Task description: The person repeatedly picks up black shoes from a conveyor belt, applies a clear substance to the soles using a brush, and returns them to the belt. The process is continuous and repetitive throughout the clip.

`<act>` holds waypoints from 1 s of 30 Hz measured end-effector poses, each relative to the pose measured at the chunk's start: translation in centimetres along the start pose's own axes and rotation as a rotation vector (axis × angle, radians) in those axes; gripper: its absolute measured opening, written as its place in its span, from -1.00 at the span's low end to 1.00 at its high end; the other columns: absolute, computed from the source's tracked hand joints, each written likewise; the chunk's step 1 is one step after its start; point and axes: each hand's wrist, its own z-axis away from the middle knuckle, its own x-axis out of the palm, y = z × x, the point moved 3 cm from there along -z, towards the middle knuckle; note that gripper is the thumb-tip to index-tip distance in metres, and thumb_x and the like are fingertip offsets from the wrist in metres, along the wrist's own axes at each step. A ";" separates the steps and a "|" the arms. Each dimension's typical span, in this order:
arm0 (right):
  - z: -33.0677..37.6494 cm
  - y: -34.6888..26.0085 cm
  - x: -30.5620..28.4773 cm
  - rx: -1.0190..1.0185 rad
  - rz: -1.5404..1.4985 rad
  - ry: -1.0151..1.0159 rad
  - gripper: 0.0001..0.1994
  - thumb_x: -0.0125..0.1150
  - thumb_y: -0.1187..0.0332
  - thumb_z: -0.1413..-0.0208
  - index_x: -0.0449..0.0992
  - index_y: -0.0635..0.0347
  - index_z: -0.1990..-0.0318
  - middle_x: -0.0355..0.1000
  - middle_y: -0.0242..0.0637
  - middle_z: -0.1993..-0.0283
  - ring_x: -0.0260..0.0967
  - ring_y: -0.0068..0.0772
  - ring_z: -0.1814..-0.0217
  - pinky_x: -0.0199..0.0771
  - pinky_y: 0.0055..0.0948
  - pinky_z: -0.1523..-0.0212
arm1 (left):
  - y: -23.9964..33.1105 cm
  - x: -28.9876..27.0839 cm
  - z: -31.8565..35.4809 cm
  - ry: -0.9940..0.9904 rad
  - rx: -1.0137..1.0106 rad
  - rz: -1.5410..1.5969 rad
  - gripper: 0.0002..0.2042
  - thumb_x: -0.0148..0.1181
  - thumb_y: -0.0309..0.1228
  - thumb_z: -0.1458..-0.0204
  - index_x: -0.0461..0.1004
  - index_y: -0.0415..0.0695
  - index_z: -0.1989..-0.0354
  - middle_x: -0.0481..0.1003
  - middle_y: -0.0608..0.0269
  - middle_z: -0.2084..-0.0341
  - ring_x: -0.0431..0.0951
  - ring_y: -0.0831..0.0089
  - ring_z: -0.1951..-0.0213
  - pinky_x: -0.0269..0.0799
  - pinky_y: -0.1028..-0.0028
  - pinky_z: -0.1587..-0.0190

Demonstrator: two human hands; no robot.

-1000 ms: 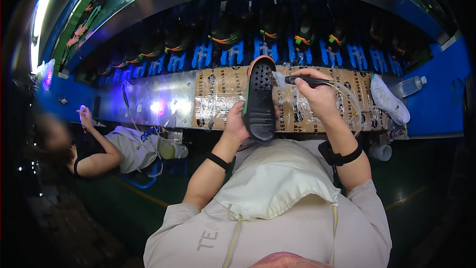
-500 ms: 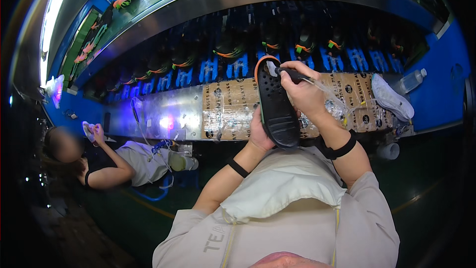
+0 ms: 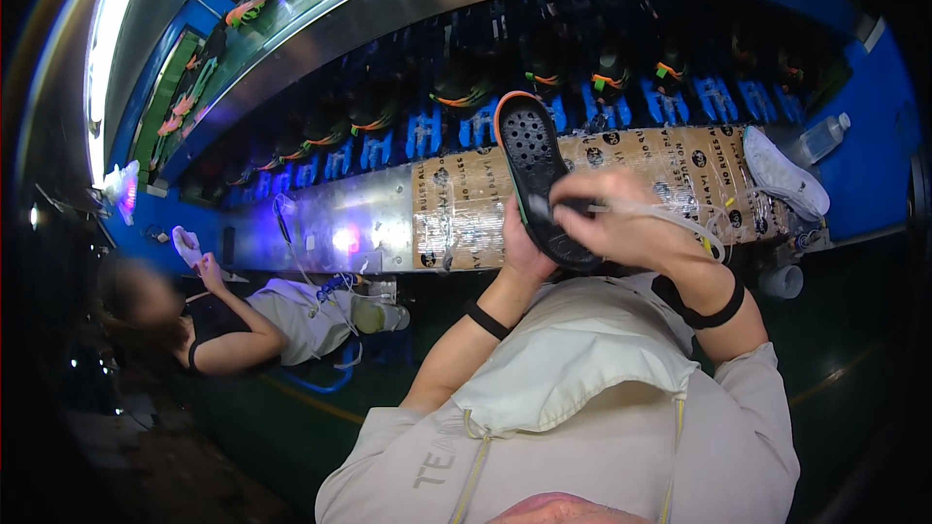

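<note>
My left hand (image 3: 526, 246) is wrapped round the side of a black shoe sole (image 3: 532, 143) and tilts it up above the workbench. The sole has a perforated toe part and a rim that is orange at the tip and greenish along the side. Closed round a dark-handled brush (image 3: 575, 205), my right hand (image 3: 621, 223) is smeared by motion over the sole's heel half. Pale bristles touch or hover just over the sole; I cannot tell which. A clear tube (image 3: 670, 214) trails from the brush past my wrist.
Printed cardboard (image 3: 641, 170) under clear film covers the bench. A white shoe-shaped piece (image 3: 784, 175) and a clear bottle (image 3: 823, 139) lie at right. Behind, blue racks (image 3: 424, 136) carry dark shoes. At left, another person (image 3: 233, 330) sits holding a white piece.
My right hand and the brush have moved down from the sole's toe end to its heel half. The view has shifted slightly, and the co-worker's white piece is held higher.
</note>
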 end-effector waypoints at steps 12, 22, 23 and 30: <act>-3.0 1.9 1.6 -0.362 -0.148 0.261 -0.73 0.45 0.46 -0.12 0.72 0.24 0.01 0.62 -0.17 0.27 0.55 -0.07 0.17 0.50 -0.17 0.09 | 0.6 1.4 0.5 -0.061 -0.007 0.022 -0.25 -0.31 0.27 -0.43 0.27 -0.02 -0.55 0.39 0.01 -0.44 0.43 0.05 -0.43 0.40 0.00 -0.47; -2.9 2.6 0.8 -0.394 -0.229 0.241 -0.72 0.49 0.39 -0.04 0.72 0.14 0.05 0.61 -0.29 0.26 0.50 -0.20 0.18 0.38 -0.21 0.07 | 0.2 3.9 0.0 -0.052 0.051 -0.129 -0.32 -0.20 0.21 -0.46 0.33 -0.07 -0.48 0.44 0.00 -0.38 0.49 0.09 -0.38 0.43 0.06 -0.45; -2.9 2.8 0.6 -0.313 -0.153 0.378 -0.71 0.50 0.35 -0.03 0.73 0.12 0.05 0.62 -0.31 0.25 0.50 -0.23 0.15 0.37 -0.22 0.04 | 0.0 4.4 0.1 -0.045 0.055 -0.098 -0.31 -0.18 0.22 -0.45 0.32 -0.07 -0.49 0.44 0.00 -0.38 0.49 0.09 -0.38 0.42 0.05 -0.46; -2.1 1.0 0.6 -0.403 -0.139 0.002 -0.73 0.47 0.37 -0.07 0.77 0.10 0.05 0.66 -0.27 0.23 0.53 -0.21 0.11 0.34 -0.21 0.05 | 0.7 3.4 0.1 -0.154 0.158 -0.262 -0.27 -0.17 0.24 -0.43 0.30 -0.10 -0.51 0.40 -0.01 -0.42 0.47 0.05 -0.39 0.40 0.03 -0.47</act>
